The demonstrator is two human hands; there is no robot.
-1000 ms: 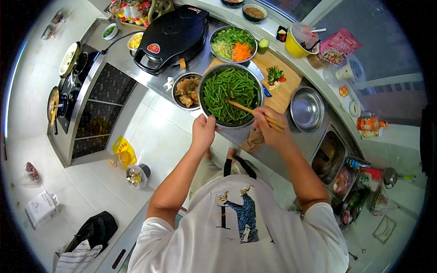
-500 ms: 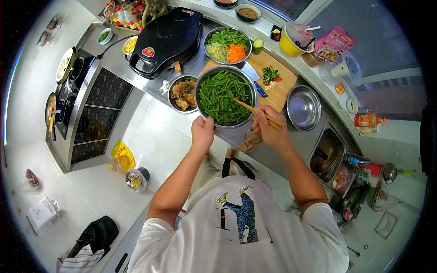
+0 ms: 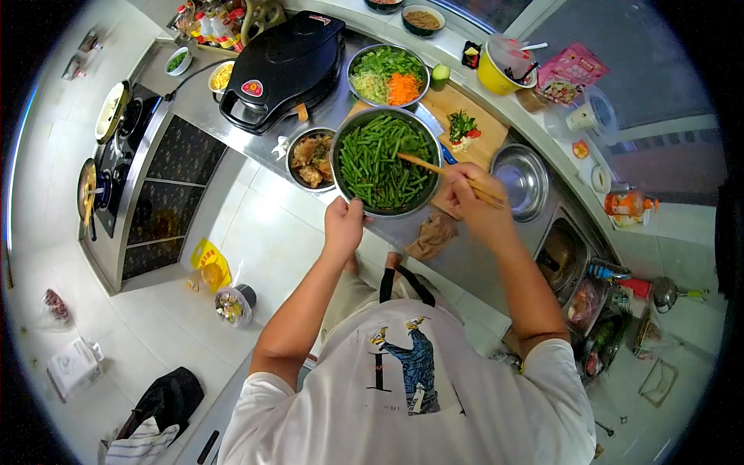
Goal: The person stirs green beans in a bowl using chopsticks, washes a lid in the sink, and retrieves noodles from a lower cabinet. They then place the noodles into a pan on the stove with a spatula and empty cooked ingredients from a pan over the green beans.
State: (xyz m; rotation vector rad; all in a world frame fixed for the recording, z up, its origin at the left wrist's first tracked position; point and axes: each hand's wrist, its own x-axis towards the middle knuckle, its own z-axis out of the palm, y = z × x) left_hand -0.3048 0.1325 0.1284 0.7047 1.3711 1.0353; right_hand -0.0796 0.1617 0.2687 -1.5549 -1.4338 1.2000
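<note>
My left hand [image 3: 344,225] grips the near rim of a metal bowl [image 3: 335,161], its thumb over the edge. Cut green beans [image 3: 380,159] fill the bowl, with darker liquid or seasoning showing among them. In my right hand [image 3: 474,200] is a pair of wooden chopsticks [image 3: 422,163], their tips in the beans right of the middle. Left of the bowl stands a smaller bowl of browned meat pieces [image 3: 312,160]. A metal bowl of shredded vegetables [image 3: 387,76] sits behind it. On the cutting board [image 3: 487,116] lie chopped green and red peppers [image 3: 463,126] and a partly hidden knife [image 3: 448,155].
An empty metal bowl [image 3: 520,182] stands right of the board, near the sink [image 3: 559,256]. A black electric griddle [image 3: 283,70] takes up the back left counter. A brown cloth [image 3: 432,236] lies at the counter's front edge. Pans [image 3: 113,112] rest on the stove at far left.
My right hand has moved to the right and slightly up with the chopsticks, which now lie flatter across the bowl's rim. The beans have shifted; my left hand stays on the rim.
</note>
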